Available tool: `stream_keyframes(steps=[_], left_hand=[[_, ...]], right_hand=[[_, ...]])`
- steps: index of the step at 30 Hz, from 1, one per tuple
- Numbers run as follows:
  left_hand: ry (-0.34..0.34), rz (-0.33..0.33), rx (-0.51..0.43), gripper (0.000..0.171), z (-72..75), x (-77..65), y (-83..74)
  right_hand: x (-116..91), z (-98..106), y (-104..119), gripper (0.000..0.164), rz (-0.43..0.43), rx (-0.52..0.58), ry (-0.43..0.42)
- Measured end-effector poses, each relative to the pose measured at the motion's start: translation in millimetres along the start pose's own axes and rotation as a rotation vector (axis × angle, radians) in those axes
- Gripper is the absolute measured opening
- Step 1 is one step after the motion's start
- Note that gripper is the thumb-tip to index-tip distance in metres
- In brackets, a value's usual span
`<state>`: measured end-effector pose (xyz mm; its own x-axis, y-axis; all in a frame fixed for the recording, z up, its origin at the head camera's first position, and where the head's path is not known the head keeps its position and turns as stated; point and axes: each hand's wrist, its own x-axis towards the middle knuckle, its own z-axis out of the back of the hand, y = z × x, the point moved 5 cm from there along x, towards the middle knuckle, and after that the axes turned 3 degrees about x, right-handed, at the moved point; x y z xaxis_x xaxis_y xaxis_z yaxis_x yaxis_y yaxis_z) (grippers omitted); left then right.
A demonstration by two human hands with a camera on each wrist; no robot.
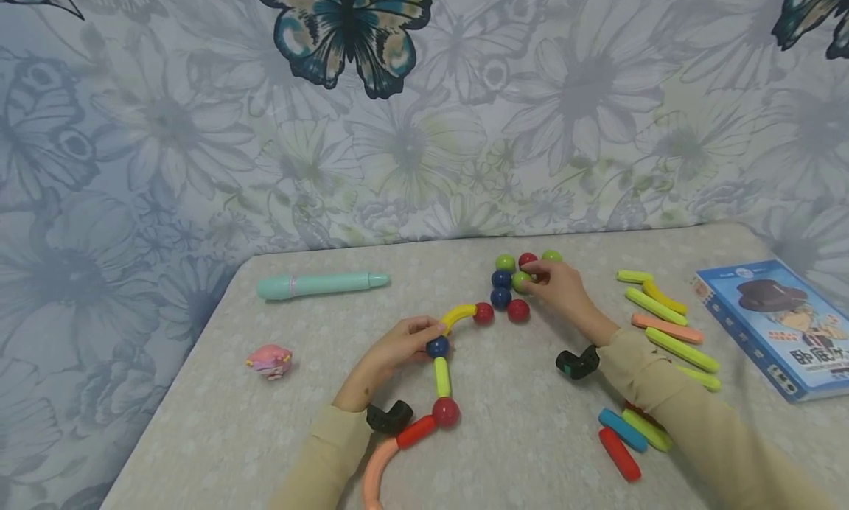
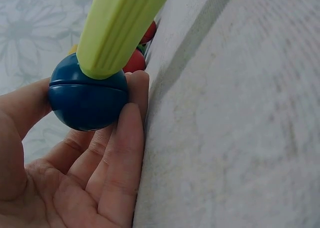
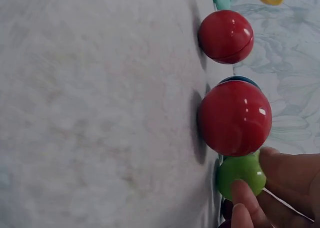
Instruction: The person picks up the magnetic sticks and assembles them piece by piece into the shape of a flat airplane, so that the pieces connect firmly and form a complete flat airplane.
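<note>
My left hand [image 1: 398,342] pinches a blue ball [image 2: 87,96] between thumb and fingers. A curved yellow rod [image 1: 458,315] and a light green rod [image 2: 117,33] join this ball. The green rod leads to a red ball [image 1: 446,412], then a red rod [image 1: 416,431] and a curved orange rod [image 1: 375,473]. In the right wrist view, the yellow rod's holed end stands apart from another red ball [image 3: 226,37]. My right hand [image 1: 560,289] pinches a green ball [image 3: 241,177] within a cluster of red, blue and green balls, beside a larger red ball [image 3: 235,118].
Several green, yellow and orange rods [image 1: 682,349] lie at the right, with a blue rod [image 1: 622,430] and a red rod [image 1: 620,455] nearer. A blue box [image 1: 776,326] sits far right. At left are a mint pen-shaped object [image 1: 325,284] and a pink figurine [image 1: 270,361].
</note>
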<state>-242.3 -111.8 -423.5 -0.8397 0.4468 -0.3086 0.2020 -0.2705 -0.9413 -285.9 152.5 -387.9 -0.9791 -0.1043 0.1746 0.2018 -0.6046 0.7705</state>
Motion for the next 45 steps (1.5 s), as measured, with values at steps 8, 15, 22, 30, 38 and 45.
stream_keyframes(steps=[8,15,22,30,38,45], left_hand=[[-0.002,-0.004,0.0,0.036,-1.3,-0.9,-2.8],[0.002,-0.007,-0.014,0.034,1.7,-1.8,-4.2],[0.004,-0.013,0.005,0.036,3.6,-0.8,-4.1],[0.024,-0.014,0.019,0.033,-1.8,-0.7,-1.7],[0.009,0.018,0.046,0.035,-3.2,-0.6,-0.7],[0.0,0.026,0.067,0.04,-2.0,-0.1,-0.6]], right_hand=[[8,-3,-2,0.037,0.061,-0.098,0.042],[-13,9,11,0.043,-0.078,0.152,0.138],[-52,-26,19,0.048,-0.239,0.434,0.34],[-65,-49,19,0.043,-0.333,0.742,0.322],[-61,-49,23,0.04,-0.361,0.757,0.288],[-66,-48,23,0.043,-0.365,0.796,0.297]])
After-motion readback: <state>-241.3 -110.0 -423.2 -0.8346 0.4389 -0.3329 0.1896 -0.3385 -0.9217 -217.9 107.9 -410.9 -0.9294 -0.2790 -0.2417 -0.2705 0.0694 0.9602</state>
